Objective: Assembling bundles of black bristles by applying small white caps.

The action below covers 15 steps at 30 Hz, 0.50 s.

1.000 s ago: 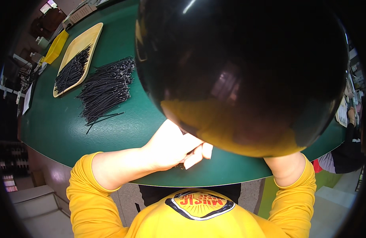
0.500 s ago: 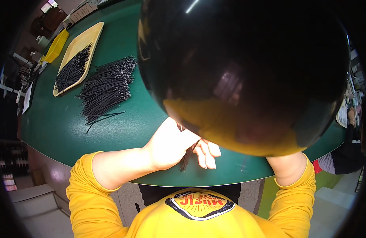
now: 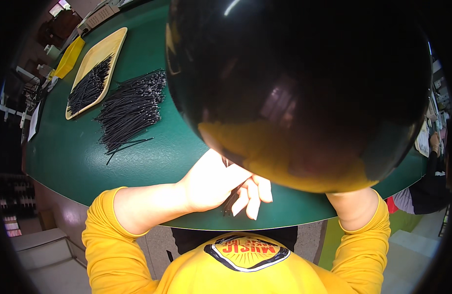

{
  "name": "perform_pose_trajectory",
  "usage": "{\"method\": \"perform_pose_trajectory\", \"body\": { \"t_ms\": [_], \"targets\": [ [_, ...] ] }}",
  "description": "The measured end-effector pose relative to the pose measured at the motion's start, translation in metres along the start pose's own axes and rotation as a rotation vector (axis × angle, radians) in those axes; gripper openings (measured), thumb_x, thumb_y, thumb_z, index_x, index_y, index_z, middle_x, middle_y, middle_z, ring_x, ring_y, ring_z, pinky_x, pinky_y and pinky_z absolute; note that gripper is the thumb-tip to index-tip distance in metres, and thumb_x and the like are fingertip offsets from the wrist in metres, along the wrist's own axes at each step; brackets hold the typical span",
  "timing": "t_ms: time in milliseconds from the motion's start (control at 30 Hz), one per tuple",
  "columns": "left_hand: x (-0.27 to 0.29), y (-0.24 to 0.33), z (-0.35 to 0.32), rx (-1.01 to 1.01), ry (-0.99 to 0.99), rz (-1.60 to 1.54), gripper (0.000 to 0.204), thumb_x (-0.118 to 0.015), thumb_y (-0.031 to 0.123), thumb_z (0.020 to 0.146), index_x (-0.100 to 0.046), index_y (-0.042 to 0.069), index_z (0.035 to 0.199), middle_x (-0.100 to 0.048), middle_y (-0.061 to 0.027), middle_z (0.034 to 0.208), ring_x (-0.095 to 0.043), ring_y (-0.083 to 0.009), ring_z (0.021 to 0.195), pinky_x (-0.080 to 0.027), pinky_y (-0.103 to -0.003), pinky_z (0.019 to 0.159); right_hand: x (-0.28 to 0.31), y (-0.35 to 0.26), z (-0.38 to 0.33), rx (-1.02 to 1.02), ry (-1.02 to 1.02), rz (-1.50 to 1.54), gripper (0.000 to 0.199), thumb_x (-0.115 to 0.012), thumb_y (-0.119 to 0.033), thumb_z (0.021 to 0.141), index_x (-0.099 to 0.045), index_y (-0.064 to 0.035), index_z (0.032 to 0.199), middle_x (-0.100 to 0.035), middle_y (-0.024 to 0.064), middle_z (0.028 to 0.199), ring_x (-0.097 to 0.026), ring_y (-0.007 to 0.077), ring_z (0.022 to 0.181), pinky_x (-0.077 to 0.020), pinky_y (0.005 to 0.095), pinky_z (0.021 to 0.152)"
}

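Observation:
My left hand (image 3: 211, 182) is closed around a small bunch of thin black wires (image 3: 229, 205), close to the near edge of the green table. The wire ends poke out below the palm, beside the curled fingers. A large glossy black dome (image 3: 299, 98) covers the upper tips of this bunch. It also hides my whole right hand; only the right wrist (image 3: 352, 198) shows under its lower rim. To the left of the dome lies a big pile of similar black wires (image 3: 132, 110), with pale ends toward the far side.
A cream tray (image 3: 107, 43) holding more black wires lies at the far left on the green table (image 3: 74, 152). Behind it is a yellow bin (image 3: 70, 58). Bottles, cables and a white sheet line the left edge. Another person's arm (image 3: 434, 147) shows at far right.
The fingers of my left hand have shifted downward and spread slightly, covering more of the wire ends. The dome appears a little further left in view. The pile and tray stay put.

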<state>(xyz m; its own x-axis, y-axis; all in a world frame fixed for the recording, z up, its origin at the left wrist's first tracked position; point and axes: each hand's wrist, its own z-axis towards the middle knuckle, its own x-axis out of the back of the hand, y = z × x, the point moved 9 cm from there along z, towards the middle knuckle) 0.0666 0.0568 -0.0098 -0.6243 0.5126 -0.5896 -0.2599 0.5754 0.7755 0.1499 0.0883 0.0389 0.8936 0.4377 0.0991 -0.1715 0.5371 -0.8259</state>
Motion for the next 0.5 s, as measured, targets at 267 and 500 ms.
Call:
{"method": "perform_pose_trajectory", "body": {
  "t_ms": [267, 500],
  "targets": [
    [-0.001, 0.001, -0.001, 0.024, 0.005, 0.023, 0.021, -0.035, 0.008, 0.082, -0.05, -0.007, 0.078, -0.056, -0.0149, 0.067, -0.056, -0.0183, 0.049, -0.042, -0.022, 0.039, -0.003, 0.008, -0.001, -0.048, -0.011, 0.116, 0.027, -0.057, -0.002, 0.069, -0.05, 0.0045, 0.094, -0.055, 0.0101, 0.089, -0.052, 0.0186, 0.081, -0.0397, 0.028, 0.076],
    [0.011, 0.015, -0.003, -0.169, 0.061, 0.039, 0.022, -0.034, 0.008, 0.081, -0.047, -0.009, 0.086, -0.056, -0.0163, 0.066, -0.057, -0.0229, 0.054, -0.048, -0.029, 0.052, 0.026, -0.007, 0.005, -0.065, 0.213, -0.131, 0.023, -0.05, 0.0, 0.073, -0.047, 0.0063, 0.094, -0.055, 0.0079, 0.086, -0.052, 0.0151, 0.078, -0.0402, 0.0248, 0.073]
  ]
}}
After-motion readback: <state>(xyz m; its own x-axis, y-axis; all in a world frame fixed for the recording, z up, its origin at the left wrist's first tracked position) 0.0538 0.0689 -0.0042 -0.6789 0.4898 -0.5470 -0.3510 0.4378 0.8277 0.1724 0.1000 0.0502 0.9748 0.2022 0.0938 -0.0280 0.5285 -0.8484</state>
